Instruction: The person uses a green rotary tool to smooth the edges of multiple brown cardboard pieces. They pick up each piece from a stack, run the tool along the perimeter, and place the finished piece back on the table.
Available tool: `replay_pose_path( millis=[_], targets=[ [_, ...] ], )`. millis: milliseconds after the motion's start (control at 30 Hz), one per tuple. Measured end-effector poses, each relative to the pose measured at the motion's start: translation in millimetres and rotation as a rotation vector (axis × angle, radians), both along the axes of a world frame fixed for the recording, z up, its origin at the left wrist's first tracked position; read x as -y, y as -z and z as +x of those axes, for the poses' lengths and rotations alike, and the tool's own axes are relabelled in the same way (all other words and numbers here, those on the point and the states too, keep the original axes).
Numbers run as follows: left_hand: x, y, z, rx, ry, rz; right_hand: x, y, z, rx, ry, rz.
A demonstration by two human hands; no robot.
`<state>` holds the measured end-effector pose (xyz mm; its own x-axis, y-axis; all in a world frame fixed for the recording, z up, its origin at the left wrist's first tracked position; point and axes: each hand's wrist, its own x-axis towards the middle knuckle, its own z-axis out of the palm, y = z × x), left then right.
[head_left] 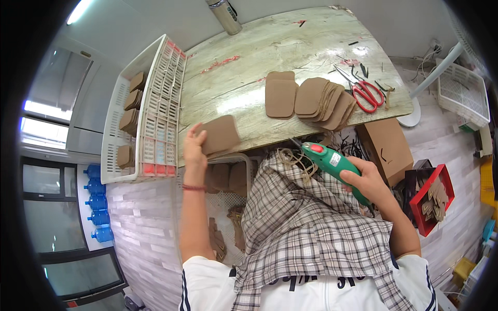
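Observation:
My left hand [194, 149] grips a flat brown piece with rounded corners [221, 135] by its left side, just over the table's front edge. In my right hand [366, 181] is a green handheld power tool [328, 159] with a red button and a thin metal tip pointing up and left, over my lap. The tool's tip and the brown piece are apart. On the table nearby lie a neat stack of similar brown pieces [280, 98] and a fanned-out pile of them [326, 102]. Red-handled scissors [367, 97] rest to the right of the pile.
A white plastic crate [161, 109] with brown stacks stands at the table's left. Below the table, another white crate [218, 205] holds more pieces. To the right are a cardboard box [386, 147] and a red-rimmed box [446, 181] with scraps. A metal flask [225, 18] stands at the back.

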<state>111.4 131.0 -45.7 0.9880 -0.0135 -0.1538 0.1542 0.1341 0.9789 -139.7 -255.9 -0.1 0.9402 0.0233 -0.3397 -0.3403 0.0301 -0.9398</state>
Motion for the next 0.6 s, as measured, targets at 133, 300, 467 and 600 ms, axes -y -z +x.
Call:
replay_pose_path(
  millis=[133,300,467,600],
  targets=[
    [-17,22,28,0.360,-0.227,1.259,1,-2,-10,-0.010,0.086,0.040],
    [99,43,9,0.840,-0.212,1.355,1,6,-16,-0.015,0.133,0.043],
    [196,62,-7,0.516,-0.123,1.311,-9,-5,-17,-0.034,0.148,-0.011],
    [212,63,-10,0.550,-0.176,1.146,-8,6,-24,-0.057,0.215,-0.011]
  ],
)
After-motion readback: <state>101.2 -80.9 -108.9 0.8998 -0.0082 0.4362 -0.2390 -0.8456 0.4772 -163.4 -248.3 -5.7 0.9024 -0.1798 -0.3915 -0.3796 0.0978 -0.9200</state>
